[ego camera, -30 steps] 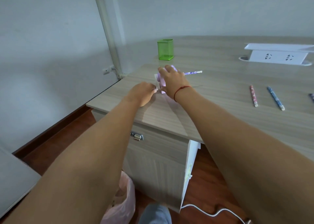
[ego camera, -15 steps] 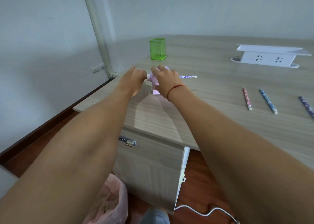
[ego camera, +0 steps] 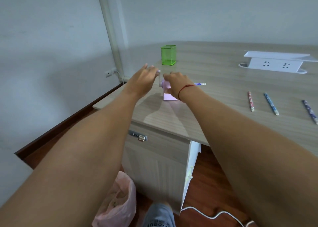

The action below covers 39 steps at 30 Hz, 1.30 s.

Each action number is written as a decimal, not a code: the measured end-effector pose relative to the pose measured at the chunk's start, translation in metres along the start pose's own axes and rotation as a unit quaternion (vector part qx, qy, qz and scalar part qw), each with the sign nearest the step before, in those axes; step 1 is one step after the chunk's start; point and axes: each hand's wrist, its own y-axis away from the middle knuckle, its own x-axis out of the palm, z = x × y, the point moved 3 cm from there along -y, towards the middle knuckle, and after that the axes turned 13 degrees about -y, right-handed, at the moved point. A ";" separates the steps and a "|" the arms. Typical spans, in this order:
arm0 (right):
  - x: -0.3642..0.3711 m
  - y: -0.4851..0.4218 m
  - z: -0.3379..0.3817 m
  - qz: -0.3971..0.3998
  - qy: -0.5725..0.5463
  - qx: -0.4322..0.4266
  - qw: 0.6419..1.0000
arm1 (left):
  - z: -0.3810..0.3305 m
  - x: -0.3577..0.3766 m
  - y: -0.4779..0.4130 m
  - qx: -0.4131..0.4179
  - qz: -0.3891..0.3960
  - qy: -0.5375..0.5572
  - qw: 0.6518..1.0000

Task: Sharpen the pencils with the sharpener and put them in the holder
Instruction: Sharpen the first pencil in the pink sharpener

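The right hand [ego camera: 177, 84] holds the pink sharpener [ego camera: 167, 96] down on the table [ego camera: 223, 132]. The left hand [ego camera: 142, 80] pinches its crank [ego camera: 159, 75]. A pencil [ego camera: 200, 84] sticks out of it, near the green holder [ego camera: 168, 55].

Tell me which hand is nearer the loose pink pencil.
Right. The right hand holds the sharpener, left of the pink pencil; the left hand is farther left, at the crank.

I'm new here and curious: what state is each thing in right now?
Holder: upright, looks empty.
Sharpener: standing on desk, right hand holds its top.
Crank: pointing up, left hand seems to pinch its knob.
Inserted pencil: level, one end in sharpener.
Pink pencil, blue pencil, purple pencil: lying loose, apart.
Socket box: lid raised.
Cabinet door: ajar.
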 end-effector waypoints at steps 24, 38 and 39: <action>0.001 0.021 0.005 -0.014 0.003 -0.021 1.000 | -0.018 0.048 0.022 -0.022 0.170 -0.014 0.985; 0.006 0.004 0.008 0.005 0.009 0.038 0.999 | 0.004 0.022 0.001 0.013 -0.034 -0.079 0.996; 0.006 0.005 0.007 0.002 0.010 0.036 0.999 | 0.001 0.022 0.009 0.018 -0.045 -0.068 0.996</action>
